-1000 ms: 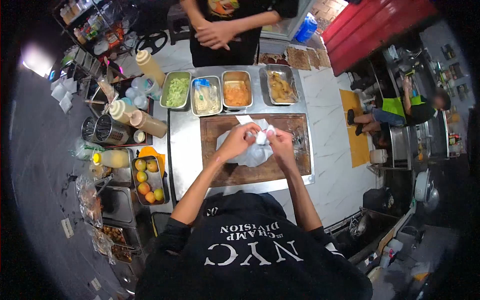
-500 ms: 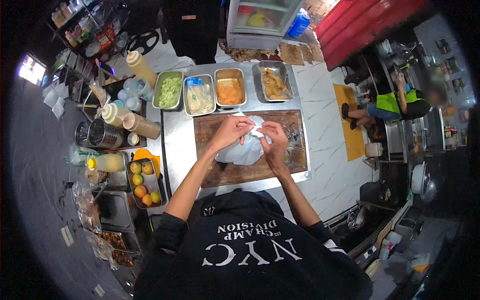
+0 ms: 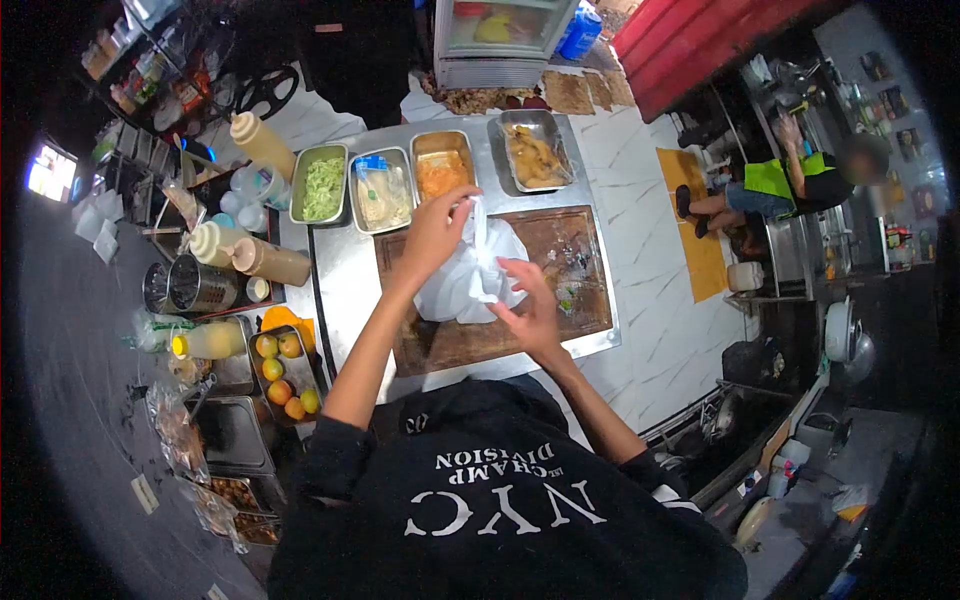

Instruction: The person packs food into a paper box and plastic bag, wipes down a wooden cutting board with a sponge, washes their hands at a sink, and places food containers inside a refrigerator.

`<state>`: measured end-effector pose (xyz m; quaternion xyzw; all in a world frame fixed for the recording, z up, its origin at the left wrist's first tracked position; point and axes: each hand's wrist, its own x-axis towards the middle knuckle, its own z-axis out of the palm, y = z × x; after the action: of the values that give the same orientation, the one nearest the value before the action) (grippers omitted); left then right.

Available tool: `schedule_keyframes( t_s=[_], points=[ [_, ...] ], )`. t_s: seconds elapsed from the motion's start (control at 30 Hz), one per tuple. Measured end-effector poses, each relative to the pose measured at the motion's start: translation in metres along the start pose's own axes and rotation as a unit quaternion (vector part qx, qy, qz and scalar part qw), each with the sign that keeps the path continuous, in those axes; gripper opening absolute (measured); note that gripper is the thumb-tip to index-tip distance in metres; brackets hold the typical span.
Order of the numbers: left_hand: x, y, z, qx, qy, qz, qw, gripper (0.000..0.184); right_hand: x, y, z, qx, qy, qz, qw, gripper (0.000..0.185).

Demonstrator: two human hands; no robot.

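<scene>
White plastic bag (image 3: 458, 292), thin and crinkled, on a wooden cutting board (image 3: 570, 245), both hands at it.

Bag is a rounded, bulging lump, upper plastic drawn into a narrow twisted strip; contents hidden. Left hand (image 3: 434, 236) pinches strip's far end between fingertips; right hand (image 3: 537, 313) has thumb and index finger spread at bag's near right side, other fingers partly hidden. Board: flat rectangle, dark brown, worn, green scraps right of bag, lying on smooth shiny metal counter (image 3: 345, 285). Beyond board, row of rectangular metal pans: green shreds (image 3: 322, 190), pale strands (image 3: 382, 200) with blue-printed film, soft orange shreds (image 3: 440, 172), glossy yellow-brown pieces (image 3: 535, 158). Left: round smooth fruit (image 3: 272, 369) in metal tray (image 3: 303, 378), soft-looking squeeze bottles (image 3: 272, 260) with pointed nozzles.
</scene>
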<state>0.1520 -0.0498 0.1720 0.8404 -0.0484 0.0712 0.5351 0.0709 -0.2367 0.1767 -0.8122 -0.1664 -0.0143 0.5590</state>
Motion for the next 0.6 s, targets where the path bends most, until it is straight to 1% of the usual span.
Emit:
schedule_keyframes(
  t_s=[0.03,0.1,0.13,0.2,0.23,0.3,0.37,0.4,0.43,0.53,0.57,0.6],
  points=[
    [-0.009,0.0,-0.004,-0.028,0.024,-0.009,0.999,0.028,-0.003,0.005,-0.007,0.041,0.007,0.01,0.999,0.048],
    [-0.038,-0.001,-0.013,-0.085,0.074,-0.032,0.993,0.038,-0.015,0.019,-0.018,0.086,0.053,0.073,0.992,0.044],
    [-0.056,-0.012,-0.015,-0.052,0.055,-0.035,0.997,0.042,-0.021,0.028,-0.025,0.108,0.075,0.103,0.986,0.042],
    [-0.091,-0.038,-0.012,0.013,0.017,-0.036,0.999,0.053,-0.039,0.048,-0.039,0.07,0.106,0.125,0.984,0.039],
    [-0.102,-0.033,-0.011,0.049,0.023,-0.018,0.998,0.054,-0.049,0.055,-0.044,0.051,0.125,0.136,0.981,0.037],
    [-0.113,-0.015,-0.004,0.118,0.028,0.021,0.992,0.059,-0.069,0.059,-0.049,0.048,0.122,0.17,0.977,0.035],
    [-0.104,-0.004,0.003,0.139,0.053,0.038,0.988,0.065,-0.091,0.059,-0.053,0.056,0.122,0.22,0.966,0.032],
    [-0.098,0.003,0.008,0.147,0.063,0.045,0.986,0.067,-0.099,0.051,-0.055,0.039,0.129,0.224,0.965,0.031],
    [-0.09,0.012,0.013,0.18,0.072,0.062,0.979,0.061,-0.105,0.045,-0.056,0.023,0.134,0.227,0.964,0.031],
    [-0.066,-0.013,0.032,0.169,-0.018,0.123,0.978,0.046,-0.13,0.028,-0.059,-0.002,0.154,0.26,0.953,0.029],
    [-0.061,-0.017,0.04,0.126,-0.021,0.131,0.983,0.032,-0.146,0.026,-0.062,0.002,0.168,0.274,0.947,0.028],
    [-0.056,-0.018,0.041,0.101,-0.03,0.139,0.985,0.031,-0.16,0.027,-0.067,0.005,0.183,0.285,0.941,0.027]
  ],
)
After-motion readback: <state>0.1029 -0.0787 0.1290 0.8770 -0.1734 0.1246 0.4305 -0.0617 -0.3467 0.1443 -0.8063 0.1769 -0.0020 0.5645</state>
